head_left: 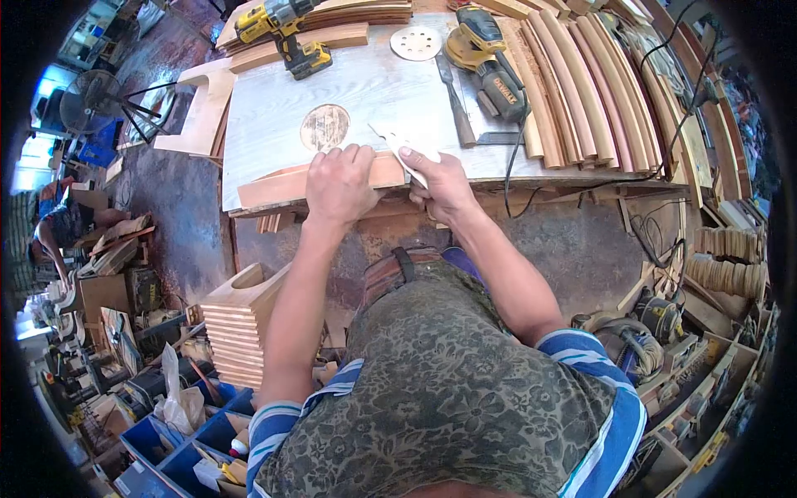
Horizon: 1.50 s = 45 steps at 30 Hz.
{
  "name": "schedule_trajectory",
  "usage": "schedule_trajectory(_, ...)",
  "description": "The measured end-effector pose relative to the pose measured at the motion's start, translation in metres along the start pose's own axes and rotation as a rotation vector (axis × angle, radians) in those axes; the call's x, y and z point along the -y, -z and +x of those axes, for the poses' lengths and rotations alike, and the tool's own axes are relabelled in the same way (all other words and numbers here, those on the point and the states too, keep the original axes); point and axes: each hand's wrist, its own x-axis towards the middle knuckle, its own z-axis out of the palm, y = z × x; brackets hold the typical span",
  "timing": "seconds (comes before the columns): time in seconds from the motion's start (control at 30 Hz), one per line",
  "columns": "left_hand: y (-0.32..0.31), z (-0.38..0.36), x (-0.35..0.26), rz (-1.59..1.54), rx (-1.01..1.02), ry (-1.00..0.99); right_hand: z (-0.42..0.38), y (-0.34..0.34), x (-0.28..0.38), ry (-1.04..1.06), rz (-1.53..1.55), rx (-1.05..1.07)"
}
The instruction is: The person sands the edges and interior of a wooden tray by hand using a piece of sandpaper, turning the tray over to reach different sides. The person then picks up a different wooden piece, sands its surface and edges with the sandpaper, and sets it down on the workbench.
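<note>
My left hand (342,184) is closed over a curved piece of wood (282,184) lying along the front edge of the white workbench top (257,104). To its right, my right hand (444,184) grips a thin pale sheet (407,149) with a ragged tip, near the right end of the same wood. A round worn disc (325,128) lies on the bench just beyond my left hand. A chisel-like tool (458,108) rests to the right of the sheet.
A yellow drill (290,37) stands at the back left, near stacked wood. A sander (486,66) with a cable and a perforated sanding disc (416,43) sit at the back. Curved wood strips (581,91) fill the right. A person (58,220) is at far left.
</note>
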Motion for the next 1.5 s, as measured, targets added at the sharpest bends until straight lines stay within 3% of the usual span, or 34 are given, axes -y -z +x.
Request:
schedule_trajectory(0.07,0.002,0.005,0.001,-0.03,0.022,0.012,0.015,0.005,-0.004,0.04,-0.047,-0.088)
schedule_trajectory(0.2,0.013,0.024,0.003,-0.024,0.118,0.045,0.025,0.008,-0.002,0.188,0.114,0.051)
schedule_trajectory(0.27,0.016,0.037,0.004,0.017,0.298,0.121,0.043,0.015,-0.005,0.147,0.02,0.068)
schedule_trajectory(0.67,0.018,0.071,0.013,0.037,0.525,0.161,0.082,0.013,0.006,0.242,-0.15,0.203)
schedule_trajectory(0.73,0.019,0.07,0.012,0.038,0.511,0.163,0.079,0.015,-0.003,0.192,-0.179,0.23)
schedule_trajectory(0.8,0.019,0.073,0.012,0.03,0.491,0.176,0.073,0.013,-0.012,0.337,-0.036,0.24)
schedule_trajectory(0.83,0.019,0.072,0.01,0.039,0.485,0.178,0.085,0.021,-0.011,0.304,-0.173,0.263)
schedule_trajectory(1.0,0.008,0.068,0.021,0.019,0.47,0.143,0.1,0.02,-0.009,0.143,-0.135,0.284)
schedule_trajectory(1.07,0.009,0.07,0.019,0.033,0.456,0.149,0.086,0.018,-0.017,0.245,0.025,0.307)
schedule_trajectory(1.23,0.011,0.071,0.016,0.089,0.505,0.176,0.101,0.021,0.006,0.083,-0.083,0.325)
schedule_trajectory(1.37,0.019,0.077,0.011,0.041,0.494,0.185,0.079,0.019,-0.01,0.233,-0.046,0.293)
schedule_trajectory(1.43,0.019,0.069,0.008,0.044,0.555,0.225,0.098,0.025,-0.009,0.18,-0.116,0.303)
schedule_trajectory(1.5,0.011,0.07,0.015,0.084,0.491,0.182,0.104,0.022,0.005,0.18,-0.175,0.274)
